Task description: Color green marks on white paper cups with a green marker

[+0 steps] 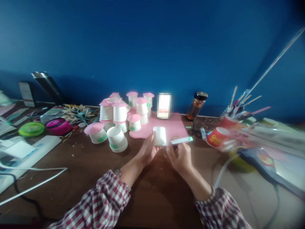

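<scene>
My left hand (148,149) has its fingers wrapped round a small white paper cup (159,136), held above the table's middle. In my right hand (179,156) is a slim white pen-like tool (181,140) with a green end pointing right; its other end is close to the cup, and its exact kind is blurred. Behind the cup lies a pink paper sheet (175,125). Left of my hands stand several white paper cups with pink paper tops (119,111). Nearer to me are stacked open cups (115,136) with a green patch.
At the right are a tilted red paper cup (218,136), black scissors (195,131), and a red cup of pens and sticks (230,121). A dark-lidded bottle (196,106) leans by the wall. A white cable (35,187), green tape roll (31,129) and paper strips (79,113) lie left.
</scene>
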Motion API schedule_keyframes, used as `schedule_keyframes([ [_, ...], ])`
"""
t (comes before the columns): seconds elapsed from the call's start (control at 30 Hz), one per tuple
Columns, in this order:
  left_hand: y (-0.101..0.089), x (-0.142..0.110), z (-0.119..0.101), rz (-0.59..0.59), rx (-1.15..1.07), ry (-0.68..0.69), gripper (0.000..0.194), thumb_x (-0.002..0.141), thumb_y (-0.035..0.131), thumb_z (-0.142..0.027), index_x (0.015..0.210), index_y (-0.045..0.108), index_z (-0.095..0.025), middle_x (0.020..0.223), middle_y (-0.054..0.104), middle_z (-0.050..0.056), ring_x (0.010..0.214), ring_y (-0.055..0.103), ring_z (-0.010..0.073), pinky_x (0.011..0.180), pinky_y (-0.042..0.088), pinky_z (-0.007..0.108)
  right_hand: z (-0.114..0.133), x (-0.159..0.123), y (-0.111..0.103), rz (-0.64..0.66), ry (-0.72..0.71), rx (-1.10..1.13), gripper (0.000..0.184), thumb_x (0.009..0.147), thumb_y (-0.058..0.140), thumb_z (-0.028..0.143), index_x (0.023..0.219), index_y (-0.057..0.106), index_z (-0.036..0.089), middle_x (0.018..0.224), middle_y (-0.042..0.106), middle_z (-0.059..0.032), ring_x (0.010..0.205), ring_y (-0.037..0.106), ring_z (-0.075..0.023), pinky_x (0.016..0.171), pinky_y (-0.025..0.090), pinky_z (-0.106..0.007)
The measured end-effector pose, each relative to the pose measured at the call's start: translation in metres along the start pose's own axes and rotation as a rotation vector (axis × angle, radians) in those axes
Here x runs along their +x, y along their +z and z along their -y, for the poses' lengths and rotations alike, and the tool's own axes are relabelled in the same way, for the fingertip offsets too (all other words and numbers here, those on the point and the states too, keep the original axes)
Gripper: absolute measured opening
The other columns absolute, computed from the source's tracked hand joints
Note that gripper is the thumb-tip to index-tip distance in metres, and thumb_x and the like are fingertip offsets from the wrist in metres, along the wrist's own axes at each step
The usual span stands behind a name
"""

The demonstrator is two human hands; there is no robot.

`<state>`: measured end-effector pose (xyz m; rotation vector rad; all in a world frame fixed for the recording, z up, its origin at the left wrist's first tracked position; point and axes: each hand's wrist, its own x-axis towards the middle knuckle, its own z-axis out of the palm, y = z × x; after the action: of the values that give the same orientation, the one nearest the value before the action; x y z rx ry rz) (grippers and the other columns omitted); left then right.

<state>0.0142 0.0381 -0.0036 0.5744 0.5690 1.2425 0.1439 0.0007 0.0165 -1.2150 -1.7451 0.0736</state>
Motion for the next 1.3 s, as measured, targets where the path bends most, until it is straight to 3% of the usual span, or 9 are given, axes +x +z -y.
schedule_keyframes([
  [0.27,-0.001,-0.002,0.002,0.030,0.008,-0.010,0.039,0.084,0.054,-0.045,0.108,0.061,-0.014,0.103,0.068,0.011,0.095,0.063,0.0224,0.088,0.049,0.036,0.001,0.001,0.000,-0.083,0.103,0.042,0.016,0.089,0.050,0.030,0.085,0.058,0.017,0.062,0.063,-0.0001,0.051,0.059,-0.0117,0.050,0.045,-0.019],
  [0.63,0.002,-0.004,0.001,0.076,0.037,0.010,0.039,0.085,0.053,-0.044,0.106,0.062,-0.013,0.103,0.068,0.013,0.098,0.063,0.0241,0.094,0.046,0.040,0.001,0.001,0.002,-0.065,0.071,0.012,0.020,0.089,0.049,0.033,0.086,0.060,0.017,0.064,0.063,-0.0008,0.051,0.057,-0.0116,0.053,0.045,-0.020],
  [1.3,0.010,-0.008,-0.004,0.008,-0.021,-0.021,0.042,0.087,0.049,-0.046,0.112,0.060,-0.014,0.110,0.067,0.012,0.106,0.060,0.0236,0.098,0.043,0.038,-0.003,0.003,0.000,-0.079,0.137,0.054,0.016,0.088,0.050,0.030,0.080,0.058,0.018,0.062,0.064,-0.0002,0.052,0.061,-0.0124,0.054,0.047,-0.020],
])
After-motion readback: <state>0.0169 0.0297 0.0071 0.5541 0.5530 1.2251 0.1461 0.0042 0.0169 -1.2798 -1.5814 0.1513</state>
